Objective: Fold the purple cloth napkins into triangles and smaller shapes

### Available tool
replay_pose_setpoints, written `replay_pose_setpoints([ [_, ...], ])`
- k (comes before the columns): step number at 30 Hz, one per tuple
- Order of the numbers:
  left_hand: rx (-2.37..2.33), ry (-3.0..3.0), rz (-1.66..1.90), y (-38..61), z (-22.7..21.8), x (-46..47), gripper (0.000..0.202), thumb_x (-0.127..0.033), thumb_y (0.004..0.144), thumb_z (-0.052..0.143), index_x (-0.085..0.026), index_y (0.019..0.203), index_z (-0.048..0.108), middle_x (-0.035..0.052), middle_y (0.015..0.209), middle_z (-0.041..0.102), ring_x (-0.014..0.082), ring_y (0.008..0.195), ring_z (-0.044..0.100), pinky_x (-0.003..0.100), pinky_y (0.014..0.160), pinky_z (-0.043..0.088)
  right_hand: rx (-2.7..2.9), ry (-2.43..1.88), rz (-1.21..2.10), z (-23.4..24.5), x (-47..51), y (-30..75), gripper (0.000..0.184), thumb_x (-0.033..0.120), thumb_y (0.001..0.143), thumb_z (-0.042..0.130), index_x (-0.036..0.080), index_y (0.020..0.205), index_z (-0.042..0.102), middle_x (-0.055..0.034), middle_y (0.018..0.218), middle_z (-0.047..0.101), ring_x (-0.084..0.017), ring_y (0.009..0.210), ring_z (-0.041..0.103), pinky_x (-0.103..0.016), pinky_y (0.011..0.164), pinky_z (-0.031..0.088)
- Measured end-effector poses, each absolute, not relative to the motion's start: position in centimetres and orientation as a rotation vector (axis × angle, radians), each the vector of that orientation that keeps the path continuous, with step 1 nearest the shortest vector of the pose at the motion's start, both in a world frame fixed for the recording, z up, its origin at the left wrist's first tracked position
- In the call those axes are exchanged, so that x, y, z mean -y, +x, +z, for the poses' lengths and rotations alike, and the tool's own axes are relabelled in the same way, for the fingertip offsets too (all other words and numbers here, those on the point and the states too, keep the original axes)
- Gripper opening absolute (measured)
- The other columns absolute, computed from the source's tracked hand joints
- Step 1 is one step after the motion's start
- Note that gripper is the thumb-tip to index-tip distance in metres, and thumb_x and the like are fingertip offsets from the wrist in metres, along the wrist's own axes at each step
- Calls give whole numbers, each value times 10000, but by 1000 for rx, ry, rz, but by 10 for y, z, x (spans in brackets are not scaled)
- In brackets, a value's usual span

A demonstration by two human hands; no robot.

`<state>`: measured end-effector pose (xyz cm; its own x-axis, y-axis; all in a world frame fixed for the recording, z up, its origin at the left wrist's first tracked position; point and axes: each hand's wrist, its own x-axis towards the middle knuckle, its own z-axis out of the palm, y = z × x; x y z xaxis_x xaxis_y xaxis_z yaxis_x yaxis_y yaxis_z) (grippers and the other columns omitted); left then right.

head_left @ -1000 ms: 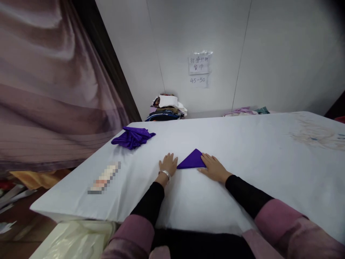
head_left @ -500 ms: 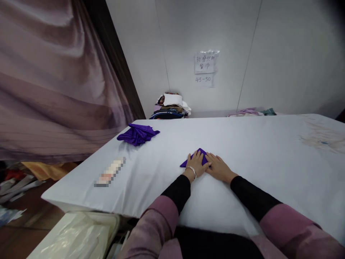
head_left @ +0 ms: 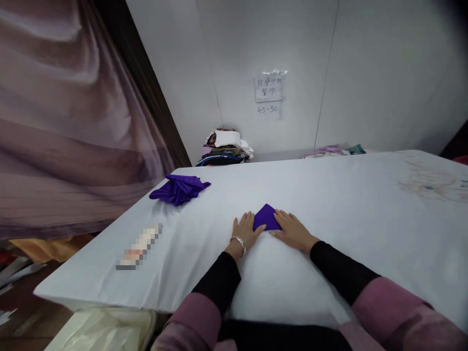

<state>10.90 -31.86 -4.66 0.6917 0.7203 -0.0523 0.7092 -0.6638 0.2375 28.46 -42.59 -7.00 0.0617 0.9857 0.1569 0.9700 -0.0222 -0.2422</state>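
Note:
A small folded purple cloth napkin [head_left: 266,218] lies flat on the white-covered table, its point facing away from me. My left hand [head_left: 247,230] rests at its left corner, fingers stretched out and the thumb near its lower edge. On the right side, my right hand [head_left: 291,230] lies with spread fingers, the fingertips over the napkin's right corner. Both hands are open and pressed low against the table. The napkin's two side corners are partly hidden under the fingers.
A crumpled heap of purple cloth [head_left: 179,189] sits at the table's far left. Nearer is a blurred-out flat object [head_left: 139,247]. Folded clothes [head_left: 224,147] are stacked behind the white tablecloth [head_left: 329,190]. A plastic bag [head_left: 106,331] is below the front left edge.
My left hand has slid left off the napkin's top to its left side, so its middle now shows. My right hand stays at the right corner. The view has shifted slightly.

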Motion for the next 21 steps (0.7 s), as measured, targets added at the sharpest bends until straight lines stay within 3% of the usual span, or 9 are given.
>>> replay_pose_setpoints([
  [7, -1219, 2611, 137, 135, -28, 303, 450, -471, 881, 337, -195, 1180, 530, 100, 1198, 585, 223, 1122, 508, 325, 924, 378, 1966, -2108, 126, -65, 426, 283, 824, 685, 838, 220, 99, 1415, 262, -143, 1470, 228, -266, 1349, 190, -433, 1077, 172],
  [14, -1279, 2501, 57, 147, -27, 294, 314, -427, 800, 513, -210, 1012, 591, 63, 1036, 664, 203, 943, 606, 283, 754, 447, 2016, -2076, 144, -62, 427, 285, 776, 641, 861, 256, 99, 1417, 256, -151, 1471, 221, -266, 1352, 181, -437, 1082, 166],
  [21, -1319, 2504, 59, 119, -29, 310, 371, -457, 804, 507, -204, 1073, 540, 75, 1015, 666, 218, 919, 614, 307, 748, 462, 2158, -1892, 230, -56, 432, 287, 729, 630, 863, 293, 176, 1431, 230, -93, 1486, 194, -249, 1357, 168, -425, 1088, 160],
])
